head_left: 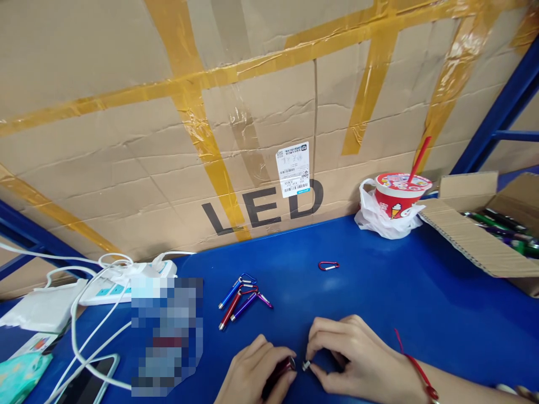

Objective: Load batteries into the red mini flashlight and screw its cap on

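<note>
Working at the near edge of the blue desk (379,292), the person holds a dark red mini flashlight (281,371) in the left hand (252,373), fingers curled around its body so that only the open end shows. The right hand (353,353), with a red string on its wrist, pinches a small silver part (305,366) between thumb and forefinger, just beside that open end; the two pieces look close but not yet joined. Judging from the layout, the work is at an early stage: four finished flashlights (238,297), blue, red and purple, lie bunched toward the middle of the desk with clips attached, and one red clip (328,265) lies alone farther back. An open cardboard box (475,241) at the right edge holds many more pieces. Also present: a paper cup (398,202) in a plastic bag at the back edge, a power strip (122,280) with white cables at the left edge, and a phone (86,384) at the near left corner.
</note>
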The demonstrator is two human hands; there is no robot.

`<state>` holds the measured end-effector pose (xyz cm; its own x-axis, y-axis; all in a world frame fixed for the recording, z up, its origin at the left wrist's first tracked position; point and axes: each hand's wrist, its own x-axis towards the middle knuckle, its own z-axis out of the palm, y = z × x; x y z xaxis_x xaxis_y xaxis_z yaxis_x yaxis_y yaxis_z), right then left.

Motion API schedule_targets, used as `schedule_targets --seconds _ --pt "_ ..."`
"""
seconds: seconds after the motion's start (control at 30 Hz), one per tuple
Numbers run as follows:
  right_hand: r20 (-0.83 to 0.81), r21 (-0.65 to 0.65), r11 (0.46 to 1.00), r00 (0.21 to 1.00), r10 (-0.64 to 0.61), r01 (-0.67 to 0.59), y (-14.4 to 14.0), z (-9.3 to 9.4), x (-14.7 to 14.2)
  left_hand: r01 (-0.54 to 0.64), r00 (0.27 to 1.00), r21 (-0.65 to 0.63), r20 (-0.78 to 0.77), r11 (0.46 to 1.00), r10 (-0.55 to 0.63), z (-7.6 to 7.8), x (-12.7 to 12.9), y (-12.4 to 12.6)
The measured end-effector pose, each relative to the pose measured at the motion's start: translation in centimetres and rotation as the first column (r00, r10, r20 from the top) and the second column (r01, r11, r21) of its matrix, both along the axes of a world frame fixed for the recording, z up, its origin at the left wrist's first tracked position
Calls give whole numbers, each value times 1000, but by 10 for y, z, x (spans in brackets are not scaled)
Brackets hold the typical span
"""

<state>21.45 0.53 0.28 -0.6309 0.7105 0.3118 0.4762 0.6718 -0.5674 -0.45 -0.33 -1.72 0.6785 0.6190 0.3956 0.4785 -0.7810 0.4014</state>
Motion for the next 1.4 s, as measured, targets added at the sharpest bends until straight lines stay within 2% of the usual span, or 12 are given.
schedule_targets --seconds 0.2,0.43,0.6,0.77,1.1,1.4 --pt "7 -7 1000 1000 6 -6 0 -3 1 10 1000 5 -7 1000 -10 1 0 -1" --pt "6 -8 1000 1000 16 -16 1 -4 2 -40 999 -15 30 999 41 1 4 -4" --pt "-19 4 1000 999 29 -29 2 -4 3 -27 1000 -61 1 998 27 9 7 -6" --pt "23 8 1000 999 23 -24 -1 -4 2 -49 999 -80 13 996 50 15 8 -9" --pt "2 -24 997 998 68 -68 3 -11 2 -63 998 -128 -5 990 63 11 2 -10" --pt "39 -9 999 998 40 -40 2 -11 1 -64 998 -103 -1 993 64 11 2 -12"
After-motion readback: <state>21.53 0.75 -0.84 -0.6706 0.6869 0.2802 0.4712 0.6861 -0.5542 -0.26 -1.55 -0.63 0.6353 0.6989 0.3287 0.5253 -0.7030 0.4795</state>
